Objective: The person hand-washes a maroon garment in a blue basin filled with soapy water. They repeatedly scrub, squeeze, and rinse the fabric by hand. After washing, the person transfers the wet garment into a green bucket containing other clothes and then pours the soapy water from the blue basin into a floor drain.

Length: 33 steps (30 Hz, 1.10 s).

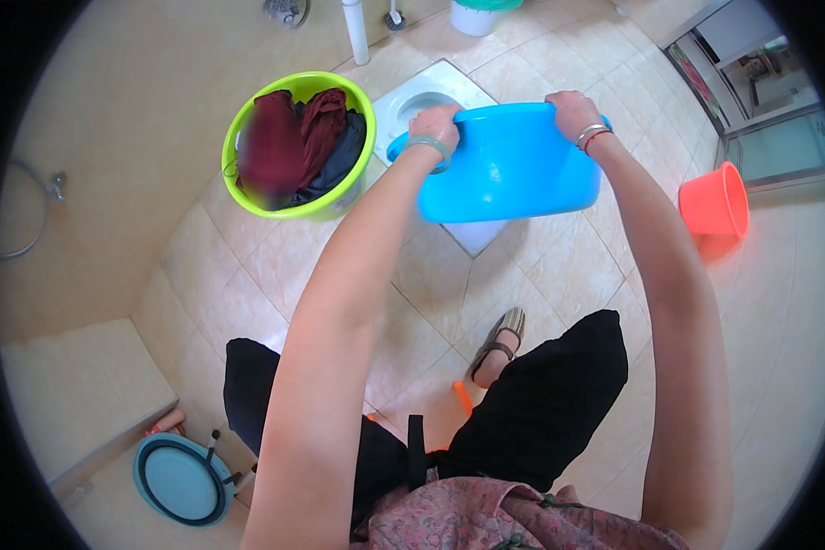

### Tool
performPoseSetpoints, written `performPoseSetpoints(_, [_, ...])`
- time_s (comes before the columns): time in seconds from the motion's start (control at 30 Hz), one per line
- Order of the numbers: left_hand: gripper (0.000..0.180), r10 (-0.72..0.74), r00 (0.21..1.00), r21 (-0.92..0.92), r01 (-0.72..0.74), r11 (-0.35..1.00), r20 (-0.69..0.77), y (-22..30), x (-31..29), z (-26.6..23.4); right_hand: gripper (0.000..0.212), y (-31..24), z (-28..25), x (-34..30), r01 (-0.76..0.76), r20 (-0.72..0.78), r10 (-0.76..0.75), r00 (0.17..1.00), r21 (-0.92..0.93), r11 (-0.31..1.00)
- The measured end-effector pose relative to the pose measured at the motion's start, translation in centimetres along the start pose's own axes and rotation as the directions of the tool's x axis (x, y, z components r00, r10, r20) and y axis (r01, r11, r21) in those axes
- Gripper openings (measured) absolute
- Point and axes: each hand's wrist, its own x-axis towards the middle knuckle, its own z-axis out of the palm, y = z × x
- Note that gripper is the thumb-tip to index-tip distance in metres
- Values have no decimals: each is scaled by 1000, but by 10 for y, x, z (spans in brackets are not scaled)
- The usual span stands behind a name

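A large blue plastic basin is held up in front of me, tipped so that its smooth blue side faces me. My left hand is closed on its left rim, and my right hand grips the rim at the right. The inside of the basin is hidden from me. Behind and below it lies a white squat toilet set in the floor, partly covered by the basin. Left of my left hand stands a lime-green laundry basket filled with dark red and black clothes.
An orange-red bucket stands at the right by a glass-panelled door. A white bucket with a green top, a toilet brush and a white pipe are at the back. A folding teal basin leans at lower left.
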Motion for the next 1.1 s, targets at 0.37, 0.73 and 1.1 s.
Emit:
performPoseSetpoints(0.37, [40,-249,968,-420,231,878,13,16,-84,75,21,-20,-26,12,375,-4,-400,917,-340,863])
performPoseSetpoints(0.73, [40,-278,940,-734,330,594,198,36,-120,138,10,-73,-40,9,647,88,-746,660,-571,505])
performPoseSetpoints(1.1, [45,-275,910,-803,406,436,310,26,-116,153,9,-124,-54,16,690,265,-721,640,-612,387])
